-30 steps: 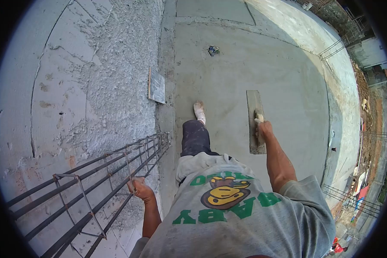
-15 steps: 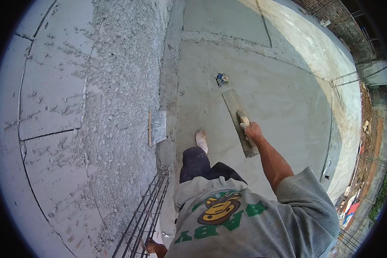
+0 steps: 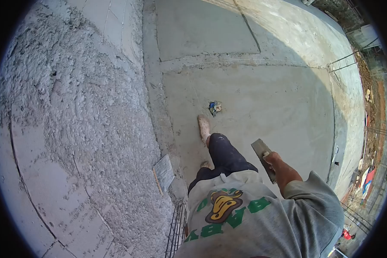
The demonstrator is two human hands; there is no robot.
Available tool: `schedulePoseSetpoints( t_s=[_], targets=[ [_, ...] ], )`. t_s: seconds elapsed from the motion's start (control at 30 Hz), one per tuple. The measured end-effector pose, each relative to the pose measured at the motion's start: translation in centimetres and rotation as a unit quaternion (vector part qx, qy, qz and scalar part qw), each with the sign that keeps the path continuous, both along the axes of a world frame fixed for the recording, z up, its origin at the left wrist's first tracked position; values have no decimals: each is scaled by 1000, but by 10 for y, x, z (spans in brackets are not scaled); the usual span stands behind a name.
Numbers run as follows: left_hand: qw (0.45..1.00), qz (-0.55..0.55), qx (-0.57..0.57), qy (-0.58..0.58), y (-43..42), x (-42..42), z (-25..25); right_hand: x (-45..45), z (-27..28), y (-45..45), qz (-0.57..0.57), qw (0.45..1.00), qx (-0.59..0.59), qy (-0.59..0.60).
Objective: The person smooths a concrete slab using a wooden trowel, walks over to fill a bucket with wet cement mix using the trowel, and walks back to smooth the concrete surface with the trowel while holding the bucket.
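Observation:
My right hand is closed round the handle of a long flat trowel, held at my right side above the smooth grey concrete floor. My left hand is out of sight behind my body, near the rebar cage at the bottom. A crumpled blue and white wrapper lies on the floor just beyond my forward foot. By the wall to my left, a flat grey board with a wooden edge rests at a tilt.
A rough, partly plastered block wall runs along the left. A raised concrete ledge curves along the right, with rebar rods sticking out. Beyond it lie earth and debris lower down.
My body has moved forward along the floor, with one foot now close to the wrapper. The trowel has come back nearer my side. My left hand and most of the rebar cage have left view.

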State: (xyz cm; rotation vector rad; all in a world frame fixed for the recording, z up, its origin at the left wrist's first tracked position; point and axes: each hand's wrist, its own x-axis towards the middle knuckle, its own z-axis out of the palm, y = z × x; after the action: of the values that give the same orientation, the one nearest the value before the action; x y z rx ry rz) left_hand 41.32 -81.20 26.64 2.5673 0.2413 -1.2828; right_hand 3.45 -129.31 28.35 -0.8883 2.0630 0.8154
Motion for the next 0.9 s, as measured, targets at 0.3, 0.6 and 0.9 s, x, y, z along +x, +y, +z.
schedulePoseSetpoints(
  t_s=[0.3, 0.6, 0.9],
  targets=[
    [969, 57, -234, -48, -406, 203, 44, 33, 68, -192, -45, 960, -216, -171],
    [991, 18, -104, 86, -561, 187, 11, 23, 62, -312, -36, 968, -230, -93],
    [962, -210, -15, 172, -914, 282, -73, 33, 62, -452, -250, 967, -21, -41]
  ],
)
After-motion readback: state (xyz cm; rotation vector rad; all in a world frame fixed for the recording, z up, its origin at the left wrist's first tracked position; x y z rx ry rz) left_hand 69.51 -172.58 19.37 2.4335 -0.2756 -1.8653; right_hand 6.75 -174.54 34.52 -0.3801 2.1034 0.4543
